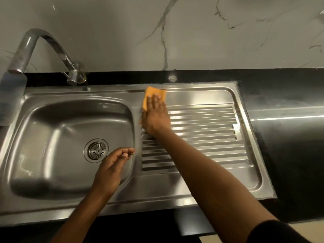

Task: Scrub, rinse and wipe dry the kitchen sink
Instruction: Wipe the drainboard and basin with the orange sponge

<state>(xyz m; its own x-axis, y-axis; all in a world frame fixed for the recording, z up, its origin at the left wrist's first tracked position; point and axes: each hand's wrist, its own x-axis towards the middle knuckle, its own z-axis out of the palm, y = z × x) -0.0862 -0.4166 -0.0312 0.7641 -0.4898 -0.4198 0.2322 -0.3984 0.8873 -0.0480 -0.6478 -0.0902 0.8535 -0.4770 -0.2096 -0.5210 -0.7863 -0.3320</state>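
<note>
Wiping stage, by the look of it: right hand (155,116) flat, fingers spread, pressing an orange cloth (150,95) onto the far left corner of the drainboard (206,130), just beside the ridge dividing it from the basin (57,141). Left hand (112,165) loosely curled and holding nothing, hovering over the basin's right edge near the drain strainer (96,150). Tap (35,48) at the far left, off as far as can be seen, though blur around the spout leaves that uncertain. Sink (175,199) set into a dark bench (284,106), steel mostly bright and streak-free on the near rim.

To do this pass well: keep the palm flat and the pressure even, draw the cloth along the grooves rather than across them (water sits in the channels), and work from the far edge toward the near edge so moisture gets pushed one way. Overlap each stroke. Refold to a dry face once the cloth feels soaked. Finish the flat border round the ribs, then the dividing ridge, then the basin walls down to the strainer. Free hand best braced on the near rim for reach, not dangling over the bowl.
</note>
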